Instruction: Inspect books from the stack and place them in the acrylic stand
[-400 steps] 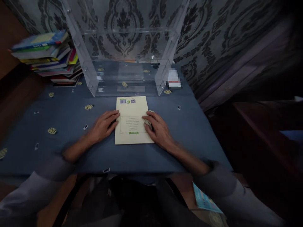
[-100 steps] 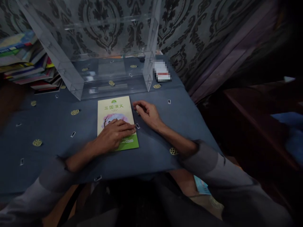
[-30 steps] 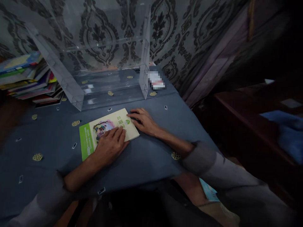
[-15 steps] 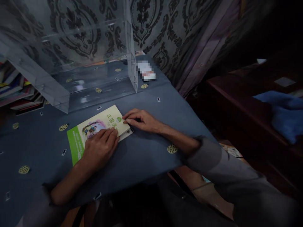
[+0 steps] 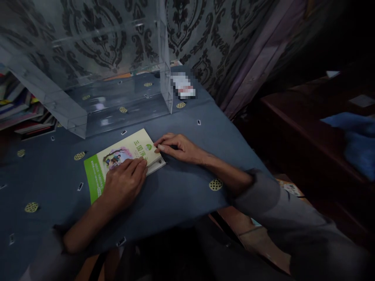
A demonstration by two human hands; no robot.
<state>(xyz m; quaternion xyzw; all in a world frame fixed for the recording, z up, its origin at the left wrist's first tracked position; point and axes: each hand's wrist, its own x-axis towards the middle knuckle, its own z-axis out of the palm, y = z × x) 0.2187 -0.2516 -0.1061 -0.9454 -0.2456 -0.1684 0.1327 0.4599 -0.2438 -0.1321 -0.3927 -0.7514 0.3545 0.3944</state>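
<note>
A paperback book (image 5: 143, 141) with a cream and green cover lies at a slant on the blue patterned tablecloth. Its cover shows a tree with pink blossom and green Chinese characters. My left hand (image 5: 125, 181) rests across the lower part of the cover, fingers extended and lying flat, hiding some of the picture. At the book's right end, my right hand (image 5: 178, 148) has thumb and forefinger pinched together on the cover's edge. Below those fingertips the cover stands slightly apart from the pages at the near right corner.
Behind the book stands a clear acrylic rack (image 5: 76, 125). A stack of books (image 5: 26, 113) leans at the far left. A blurred white item (image 5: 184, 86) lies near the back right corner of the table. Beyond, a blue cloth (image 5: 351, 136) hangs over a dark red surface.
The view has shifted slightly, so the table and book appear a little further right. Both hands keep their places on the book.
</note>
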